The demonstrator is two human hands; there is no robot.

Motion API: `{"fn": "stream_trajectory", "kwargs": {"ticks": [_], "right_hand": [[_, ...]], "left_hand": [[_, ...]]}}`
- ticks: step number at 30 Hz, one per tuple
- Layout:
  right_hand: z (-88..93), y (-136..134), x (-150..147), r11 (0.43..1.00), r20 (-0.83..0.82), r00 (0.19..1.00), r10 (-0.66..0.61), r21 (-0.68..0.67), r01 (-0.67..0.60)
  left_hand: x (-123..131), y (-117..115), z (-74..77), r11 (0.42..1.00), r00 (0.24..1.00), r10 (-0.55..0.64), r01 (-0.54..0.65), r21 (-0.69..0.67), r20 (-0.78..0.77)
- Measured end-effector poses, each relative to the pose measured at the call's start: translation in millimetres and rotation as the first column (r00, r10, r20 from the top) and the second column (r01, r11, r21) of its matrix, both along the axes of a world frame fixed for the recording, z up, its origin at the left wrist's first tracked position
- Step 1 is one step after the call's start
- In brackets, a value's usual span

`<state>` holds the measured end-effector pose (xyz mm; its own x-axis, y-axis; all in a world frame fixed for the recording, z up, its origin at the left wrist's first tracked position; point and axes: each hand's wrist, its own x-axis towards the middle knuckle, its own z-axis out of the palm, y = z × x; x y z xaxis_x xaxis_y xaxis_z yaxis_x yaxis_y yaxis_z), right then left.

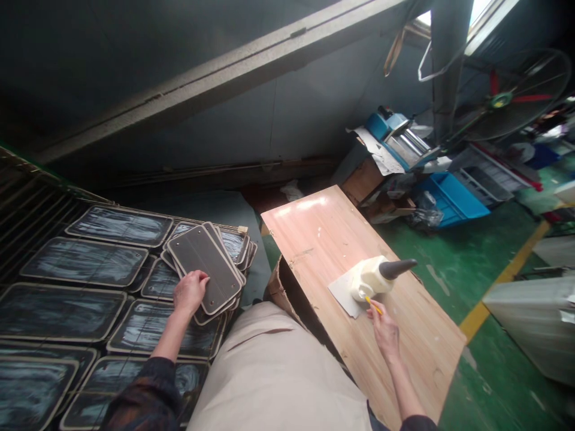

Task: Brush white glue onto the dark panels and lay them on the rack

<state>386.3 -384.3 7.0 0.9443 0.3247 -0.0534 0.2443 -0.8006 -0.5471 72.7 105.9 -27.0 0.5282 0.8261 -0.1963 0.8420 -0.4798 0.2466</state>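
Observation:
My left hand (190,291) rests on the near edge of the top dark panel (204,263) of a small stack, fingers curled over its rim. My right hand (384,326) is closed on a thin yellow-handled tool (372,304) whose tip touches a cream glue bottle (376,276) with a dark cone nozzle. The bottle lies on its side on a pale sheet (344,291) on a wooden board (354,239).
Many dark glue-smeared panels (85,260) with pale borders lie spread at the left. My lap in beige cloth (274,371) fills the foreground. A blue machine (395,134), blue crates (453,197), a floor fan (512,96) and a green floor with a yellow line (507,275) lie to the right.

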Motion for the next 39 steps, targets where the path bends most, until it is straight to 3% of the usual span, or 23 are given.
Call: {"fn": "stream_trajectory", "kwargs": {"ticks": [5,7,9,11,14,18,20,25,27,30,36,39], "right_hand": [[10.5,-12,-16,0.997,0.019,0.998,0.057,-0.047,-0.056],[12.5,-13,-18,0.999,-0.012,1.000,0.010,0.031,-0.009],[13.0,-11,-18,0.976,-0.062,0.993,-0.105,0.186,0.115],[12.0,-8,-16,0.890,-0.138,0.961,-0.238,0.366,0.273],[7.8,-2,-11,0.691,-0.288,0.887,-0.361,0.556,0.462],[-4.1,0,-6,0.398,-0.502,0.743,-0.443,0.632,0.665],[-12.6,0,-4,0.322,-0.558,0.692,-0.459,0.622,0.714],[-32.1,-8,-2,0.310,-0.627,0.640,-0.445,0.562,0.766],[-35.0,-15,-3,0.316,-0.647,0.621,-0.443,0.535,0.783],[-33.2,-30,-7,0.323,-0.661,0.605,-0.445,0.511,0.796],[-20.2,-44,-14,0.359,-0.618,0.648,-0.445,0.540,0.761],[-8.5,-34,-18,0.370,-0.550,0.699,-0.457,0.597,0.712]], "left_hand": [[2,26,0.9,0.980,0.993,-0.052,0.029,-0.199,-0.111],[3,33,2.0,0.972,0.985,-0.113,0.082,-0.222,-0.130],[5,36,3.8,0.960,0.976,-0.171,0.134,-0.244,-0.134],[6,36,6.1,0.953,0.970,-0.206,0.169,-0.251,-0.131],[7,31,10.0,0.961,0.971,-0.204,0.174,-0.214,-0.126],[3,21,11.2,0.981,0.988,-0.141,0.131,-0.145,-0.061],[-2,15,8.7,0.984,0.994,-0.090,0.097,-0.146,0.056],[-20,-9,1.3,0.963,0.906,0.155,-0.049,-0.267,0.393],[-26,-24,1.7,0.925,0.862,0.251,-0.078,-0.373,0.441],[-32,-49,5.7,0.842,0.818,0.326,-0.024,-0.538,0.474],[-35,-105,5.5,0.733,0.842,0.270,0.135,-0.667,0.467],[-36,-129,-3.2,0.738,0.879,0.173,0.183,-0.649,0.444]]}}
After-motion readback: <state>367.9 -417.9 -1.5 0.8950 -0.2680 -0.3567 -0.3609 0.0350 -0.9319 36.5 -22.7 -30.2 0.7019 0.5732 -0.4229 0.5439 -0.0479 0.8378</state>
